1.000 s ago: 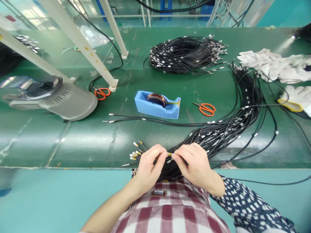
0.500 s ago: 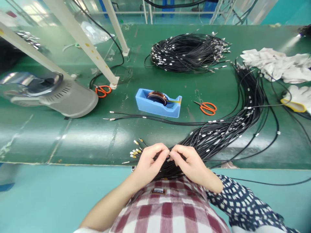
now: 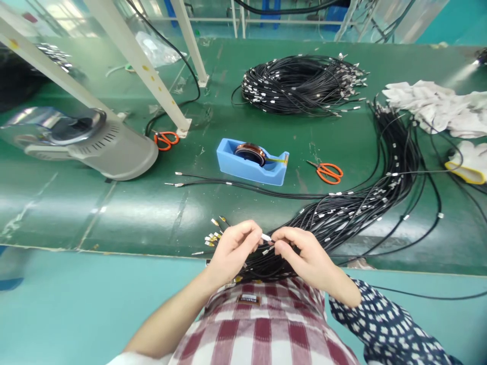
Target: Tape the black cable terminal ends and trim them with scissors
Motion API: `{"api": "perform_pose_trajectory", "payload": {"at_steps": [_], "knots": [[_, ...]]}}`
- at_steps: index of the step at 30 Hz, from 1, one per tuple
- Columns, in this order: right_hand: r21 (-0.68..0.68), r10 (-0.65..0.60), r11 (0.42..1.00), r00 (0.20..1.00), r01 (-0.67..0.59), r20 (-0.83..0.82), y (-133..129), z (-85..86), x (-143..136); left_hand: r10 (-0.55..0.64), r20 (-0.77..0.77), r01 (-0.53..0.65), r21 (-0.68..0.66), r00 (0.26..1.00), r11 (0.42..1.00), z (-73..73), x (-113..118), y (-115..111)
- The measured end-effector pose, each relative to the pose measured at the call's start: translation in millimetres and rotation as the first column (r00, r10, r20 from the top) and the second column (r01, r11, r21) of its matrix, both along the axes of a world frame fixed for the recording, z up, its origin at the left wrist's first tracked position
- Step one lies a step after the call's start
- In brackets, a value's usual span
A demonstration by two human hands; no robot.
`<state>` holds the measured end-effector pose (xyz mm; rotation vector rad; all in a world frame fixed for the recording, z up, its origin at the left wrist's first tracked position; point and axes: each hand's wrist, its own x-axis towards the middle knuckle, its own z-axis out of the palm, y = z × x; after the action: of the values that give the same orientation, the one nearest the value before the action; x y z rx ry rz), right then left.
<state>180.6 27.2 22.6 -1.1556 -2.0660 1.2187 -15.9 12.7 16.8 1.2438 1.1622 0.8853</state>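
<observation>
The fingertips have parted slightly, baring a white-sleeved cable end (image 3: pixel 267 238) between the left hand (image 3: pixel 235 249), which pinches the white part, and the right hand (image 3: pixel 309 257), apparently gripping the black part, leaving it accessible over the green workbench's (image 3: pixel 125 215) near side.

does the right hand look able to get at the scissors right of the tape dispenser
Probably yes: only low-lying black cables sit between the right hand and the scissors, which lie uncovered, though that hand seems busy pinching a white-sleeved cable.
</observation>
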Motion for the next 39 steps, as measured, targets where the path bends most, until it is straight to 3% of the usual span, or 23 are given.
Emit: {"api": "perform_pose_trajectory", "payload": {"at_steps": [6,11,18,27,31,33,36,38,39], "knots": [[-0.024,0.055,0.998,0.998,-0.056,-0.041,4,3.4,-11,-0.063,-0.158,0.089,0.165,0.985,0.982,0.6,3,-4],[-0.106,0.066,0.991,0.989,-0.081,-0.135,3,3.0,-13,-0.060,-0.129,0.082,0.175,0.990,0.981,-0.6,5,-5],[-0.151,0.066,0.985,0.988,-0.087,-0.136,2,3.2,-11,-0.056,-0.143,0.080,0.168,0.988,0.982,-0.9,6,-5],[-0.146,0.090,0.983,0.989,-0.107,-0.121,0,6.6,-12,-0.061,-0.153,0.087,0.172,0.986,0.981,-2.2,8,-6],[-0.004,0.168,0.986,0.985,-0.168,0.040,8,8.4,-6,-0.073,-0.224,0.114,0.173,0.972,0.978,-1.4,1,-7],[0.149,0.108,0.979,0.978,-0.136,0.180,21,6.8,-1,-0.096,-0.395,0.195,0.218,0.914,0.956,-0.1,-10,-9],[0.411,-0.169,0.912,0.909,-0.003,0.381,52,-3.9,9,-0.022,-0.724,0.324,0.281,0.690,0.903,3.1,-26,-12],[0.513,-0.278,0.858,0.814,-0.028,0.510,74,-15.6,15,0.044,-0.824,0.342,0.282,0.564,0.896,5.6,-31,-14],[0.525,-0.287,0.850,0.799,-0.042,0.528,83,-21.7,16,0.047,-0.832,0.338,0.276,0.552,0.900,6.6,-31,-14]]}}
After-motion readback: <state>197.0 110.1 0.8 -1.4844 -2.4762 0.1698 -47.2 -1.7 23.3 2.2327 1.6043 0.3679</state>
